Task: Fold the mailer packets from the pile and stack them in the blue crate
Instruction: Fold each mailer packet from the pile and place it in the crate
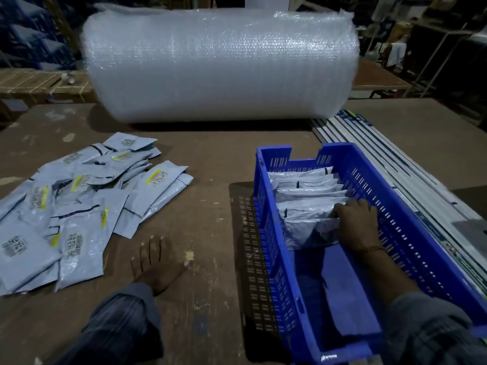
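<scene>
My right hand [355,225] presses newest packet [311,233] in blue crate [411,214], fingers fairly straight, gripping nothing; left hand [155,264] flat on table [210,164]. Pile [79,196] at 10 o'clock: light, floppy, slick film (I judge), pinch by edge.

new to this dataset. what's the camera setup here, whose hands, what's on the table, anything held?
There is one picture, from a wide-angle camera worn on a person's head, looking forward and down. No robot: a person works bare-handed. The left hand rests flat on the brown table, holding nothing. The right hand reaches into the blue crate, its fingers on the nearest of the folded packets standing in a row; whether it grips one is unclear. The pile of unfolded mailer packets lies to the left. Behind stands a big roll of bubble wrap.
</scene>
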Motion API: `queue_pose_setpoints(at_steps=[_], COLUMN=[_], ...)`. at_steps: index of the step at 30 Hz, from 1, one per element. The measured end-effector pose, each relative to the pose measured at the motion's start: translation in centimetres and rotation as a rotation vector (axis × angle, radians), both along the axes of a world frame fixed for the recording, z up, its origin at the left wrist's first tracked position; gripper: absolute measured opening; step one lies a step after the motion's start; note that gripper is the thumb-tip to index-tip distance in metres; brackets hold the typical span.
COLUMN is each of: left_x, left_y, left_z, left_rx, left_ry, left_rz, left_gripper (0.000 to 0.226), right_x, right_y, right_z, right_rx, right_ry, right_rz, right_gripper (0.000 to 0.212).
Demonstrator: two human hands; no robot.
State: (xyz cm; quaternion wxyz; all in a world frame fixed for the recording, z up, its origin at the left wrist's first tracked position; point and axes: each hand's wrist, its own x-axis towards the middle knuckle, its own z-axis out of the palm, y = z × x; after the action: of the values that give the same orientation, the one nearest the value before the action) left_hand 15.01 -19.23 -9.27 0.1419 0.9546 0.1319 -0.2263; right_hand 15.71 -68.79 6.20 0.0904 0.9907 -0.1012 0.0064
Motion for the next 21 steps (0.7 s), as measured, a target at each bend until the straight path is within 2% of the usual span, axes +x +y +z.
queue_pose_setpoints(at_steps=[4,9,12,15,18,21], left_x=[-0.5,-1.4,-2.3,-3.1,-2.8,-1.5], left_y=[-0.6,-0.6,0.1,1.5,3.5,6.3], left_z=[0.6,0.4,-0.8,-1.2,-1.4,-2.2], left_rx=[0.027,-0.007,0.012,0.027,0.014,-0.001], left_ry=[-0.005,-0.128,-0.286,-0.371,-0.381,-0.326], left_rz=[-0.023,-0.040,-0.076,-0.134,-0.227,-0.290], left_gripper=[0.118,0.109,0.106,0.106,0.101,0.107], right_x=[0.1,-0.4,-0.9,-1.6,-2.3,-2.6], right_y=[-0.1,0.7,2.3,5.7,10.9,17.0], right_z=[-0.2,0.7,2.3,4.7,7.5,9.8], right_rx=[-0.004,-0.001,0.046,0.158,0.253,0.354], right_ry=[-0.006,-0.033,-0.085,-0.182,-0.259,-0.301], right_rz=[-0.020,-0.030,-0.026,0.053,0.179,0.312], right_gripper=[0.033,0.033,0.044,0.049,0.045,0.038])
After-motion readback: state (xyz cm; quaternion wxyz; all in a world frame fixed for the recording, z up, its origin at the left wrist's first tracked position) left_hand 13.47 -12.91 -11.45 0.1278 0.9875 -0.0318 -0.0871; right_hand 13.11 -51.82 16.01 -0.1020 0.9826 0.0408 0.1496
